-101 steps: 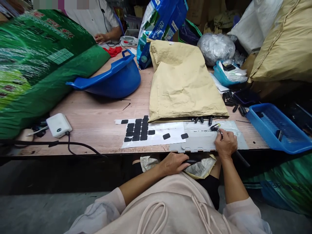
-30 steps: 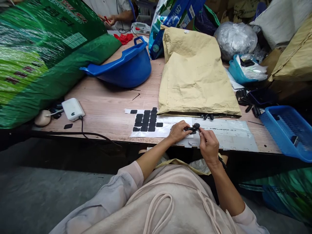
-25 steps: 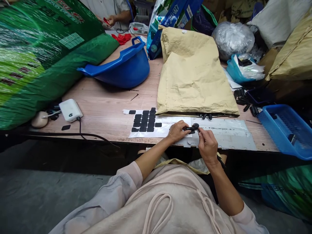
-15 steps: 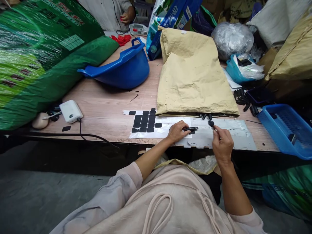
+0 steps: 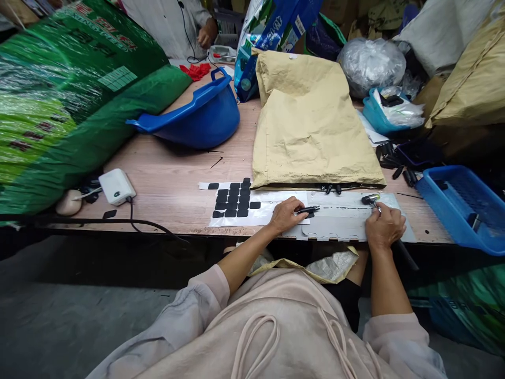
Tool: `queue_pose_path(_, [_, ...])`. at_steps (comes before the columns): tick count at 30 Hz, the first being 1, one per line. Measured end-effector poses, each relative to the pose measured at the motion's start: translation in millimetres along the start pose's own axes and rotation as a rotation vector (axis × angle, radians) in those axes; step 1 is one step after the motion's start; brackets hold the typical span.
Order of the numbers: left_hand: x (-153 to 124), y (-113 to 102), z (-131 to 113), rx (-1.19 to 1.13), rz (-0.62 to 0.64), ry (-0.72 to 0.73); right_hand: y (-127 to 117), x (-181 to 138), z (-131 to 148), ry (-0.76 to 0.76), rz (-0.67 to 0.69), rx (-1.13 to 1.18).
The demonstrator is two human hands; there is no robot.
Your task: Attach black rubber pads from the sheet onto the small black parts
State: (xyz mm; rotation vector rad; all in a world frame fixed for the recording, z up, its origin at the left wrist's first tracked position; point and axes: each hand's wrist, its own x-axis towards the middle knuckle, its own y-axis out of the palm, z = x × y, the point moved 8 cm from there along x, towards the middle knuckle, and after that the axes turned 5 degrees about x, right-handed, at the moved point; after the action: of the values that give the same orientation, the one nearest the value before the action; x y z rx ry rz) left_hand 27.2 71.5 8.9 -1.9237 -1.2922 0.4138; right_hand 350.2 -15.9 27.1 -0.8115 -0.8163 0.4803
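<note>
The left hand [image 5: 286,215] tightly pinches the part [image 5: 308,209] over the right edge of the sheet [image 5: 258,218] and should hold it steady, so any tap of the hammer [image 5: 370,199], gripped in the right hand [image 5: 384,227], falls squarely.

A wood-grain bench [image 5: 169,173] runs across the room, its top lit while the space beneath lies in deep shadow. Grey floor [image 5: 59,316] shows below, at the left. A glossy green sack [image 5: 74,68] bulges on the left; a white sack [image 5: 437,39] and a tan sack [image 5: 467,79] crowd the far right.
</note>
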Motion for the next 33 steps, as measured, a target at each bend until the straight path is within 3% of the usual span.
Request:
queue_pose_path(5, [-27.2,-4.9,-28.4,0.053,0.008,0.232,1.0,-1.6,0.4,0.009,0.018,-0.002])
queue_pose_path(8, [-66.9,8.7,-53.8,0.089,0.157,0.424,0.2,-2.1,1.0,0.005,0.007,-0.006])
queue_pose_path(10, [-92.3,24.4,-62.6,0.154,0.289,0.476,-0.2,-2.6,2.0,0.001,0.001,-0.008])
queue_pose_path(14, [-116.1,52.2,-51.6,0.355,0.522,0.306,-0.9,-3.2,3.0,0.019,0.010,-0.009])
queue_pose_path(17, [-115.4,53.2,-48.3,0.337,0.594,0.191,-1.2,-3.5,3.6,0.032,0.026,-0.011])
queue_pose_path(20, [-95.2,37.7,-60.0,0.163,0.537,0.181,-1.4,-4.0,4.8,0.026,0.028,-0.010])
queue_pose_path(23, [-51.4,17.0,-60.8,0.071,0.420,0.094,-1.8,-4.8,5.2,0.023,0.022,-0.013])
queue_pose_path(26, [4.0,-2.4,-44.7,0.171,0.286,-0.078,-2.0,-5.5,5.5,0.025,0.022,-0.014])
queue_pose_path(28, [35.8,-10.4,-34.1,0.297,0.266,-0.159,-2.3,-5.8,6.1,0.025,0.023,-0.010])
queue_pose_path(31, [72.2,-23.1,-28.1,0.441,0.242,-0.187,-2.8,-6.3,6.8,0.025,0.023,-0.005])
queue_pose_path(33, [91.1,-36.8,-30.1,0.483,0.162,-0.183,-3.1,-6.8,6.9,0.026,0.022,-0.006])
